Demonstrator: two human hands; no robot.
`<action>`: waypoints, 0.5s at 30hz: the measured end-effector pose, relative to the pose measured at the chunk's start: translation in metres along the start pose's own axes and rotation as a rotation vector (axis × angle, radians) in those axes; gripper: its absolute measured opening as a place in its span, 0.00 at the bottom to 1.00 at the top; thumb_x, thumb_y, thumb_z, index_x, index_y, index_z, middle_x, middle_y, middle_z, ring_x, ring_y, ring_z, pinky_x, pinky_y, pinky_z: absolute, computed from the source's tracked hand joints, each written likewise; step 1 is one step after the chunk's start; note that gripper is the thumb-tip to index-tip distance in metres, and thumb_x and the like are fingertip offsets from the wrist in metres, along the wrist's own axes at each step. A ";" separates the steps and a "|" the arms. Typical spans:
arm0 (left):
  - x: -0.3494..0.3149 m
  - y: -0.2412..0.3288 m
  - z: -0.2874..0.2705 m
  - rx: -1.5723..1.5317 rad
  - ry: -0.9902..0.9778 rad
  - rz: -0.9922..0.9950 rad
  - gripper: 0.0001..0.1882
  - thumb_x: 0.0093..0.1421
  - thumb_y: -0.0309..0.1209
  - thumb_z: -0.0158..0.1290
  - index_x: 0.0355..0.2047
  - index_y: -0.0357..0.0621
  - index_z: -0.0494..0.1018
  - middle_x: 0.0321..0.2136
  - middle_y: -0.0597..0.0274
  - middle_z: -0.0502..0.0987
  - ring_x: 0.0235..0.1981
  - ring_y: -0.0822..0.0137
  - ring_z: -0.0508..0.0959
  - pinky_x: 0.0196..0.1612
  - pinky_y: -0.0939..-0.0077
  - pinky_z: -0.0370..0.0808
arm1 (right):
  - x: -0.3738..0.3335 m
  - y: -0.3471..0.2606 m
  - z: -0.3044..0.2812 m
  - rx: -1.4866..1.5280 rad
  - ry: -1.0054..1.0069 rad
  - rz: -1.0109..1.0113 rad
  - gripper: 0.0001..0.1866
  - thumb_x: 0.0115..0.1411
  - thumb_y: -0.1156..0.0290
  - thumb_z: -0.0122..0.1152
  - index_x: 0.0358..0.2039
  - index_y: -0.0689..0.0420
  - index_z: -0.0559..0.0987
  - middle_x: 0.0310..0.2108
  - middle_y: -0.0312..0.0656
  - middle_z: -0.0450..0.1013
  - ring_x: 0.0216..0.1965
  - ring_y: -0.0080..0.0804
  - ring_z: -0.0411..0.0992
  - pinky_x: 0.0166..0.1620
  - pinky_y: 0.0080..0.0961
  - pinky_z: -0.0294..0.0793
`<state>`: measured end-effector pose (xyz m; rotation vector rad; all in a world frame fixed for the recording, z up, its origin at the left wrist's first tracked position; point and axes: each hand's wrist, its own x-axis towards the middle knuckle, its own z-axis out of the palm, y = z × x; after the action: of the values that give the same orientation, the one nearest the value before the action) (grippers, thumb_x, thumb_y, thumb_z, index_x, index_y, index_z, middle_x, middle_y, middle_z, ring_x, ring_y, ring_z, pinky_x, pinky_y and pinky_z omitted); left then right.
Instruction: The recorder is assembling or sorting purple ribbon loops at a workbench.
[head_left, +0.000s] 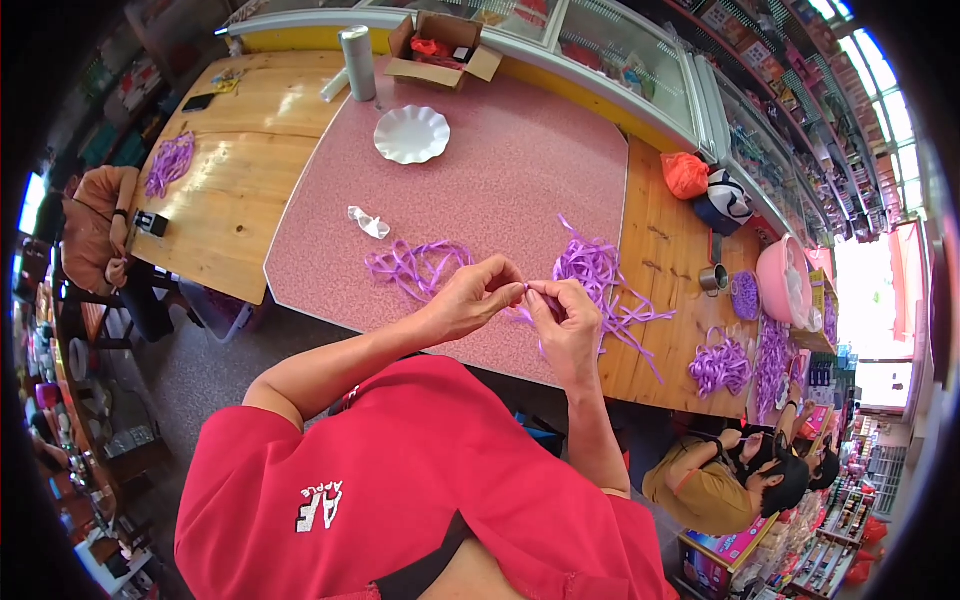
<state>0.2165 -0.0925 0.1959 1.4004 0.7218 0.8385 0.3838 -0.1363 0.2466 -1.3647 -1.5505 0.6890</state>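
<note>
My left hand and my right hand meet fingertip to fingertip over the near edge of a pink speckled tabletop. Both pinch a thin purple ribbon, of which only a small bit shows between the fingers. Behind my left hand lies a loose bunch of purple ribbon. A larger tangled heap of purple ribbons sits just beyond my right hand, with strands trailing right onto the wood. Farther back are a crumpled white piece and a white scalloped plate.
A grey tumbler and an opened cardboard box stand at the back. On the right are a metal cup, a pink basin and more ribbon piles. People sit at the left and right.
</note>
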 end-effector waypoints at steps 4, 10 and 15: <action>0.002 -0.006 0.000 -0.038 0.010 -0.028 0.10 0.68 0.33 0.51 0.41 0.37 0.69 0.34 0.65 0.74 0.37 0.75 0.75 0.43 0.78 0.74 | 0.002 -0.002 -0.005 -0.181 -0.046 0.065 0.06 0.57 0.77 0.66 0.35 0.61 0.83 0.28 0.38 0.74 0.28 0.23 0.74 0.29 0.19 0.72; 0.006 -0.013 0.000 -0.265 -0.061 -0.058 0.12 0.69 0.34 0.50 0.43 0.36 0.69 0.35 0.64 0.75 0.39 0.73 0.76 0.45 0.76 0.75 | 0.003 0.003 -0.005 0.026 -0.044 0.084 0.06 0.57 0.76 0.67 0.36 0.61 0.84 0.22 0.31 0.66 0.22 0.15 0.60 0.25 0.18 0.59; 0.008 -0.004 0.000 -0.307 -0.090 -0.084 0.13 0.69 0.35 0.50 0.43 0.36 0.70 0.36 0.63 0.76 0.40 0.72 0.77 0.46 0.75 0.75 | 0.010 0.002 -0.017 -0.060 -0.113 0.085 0.07 0.56 0.76 0.67 0.36 0.61 0.83 0.27 0.39 0.74 0.27 0.23 0.74 0.29 0.20 0.74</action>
<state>0.2207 -0.0855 0.1919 1.1178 0.5521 0.7789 0.4000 -0.1287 0.2546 -1.4648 -1.6210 0.7886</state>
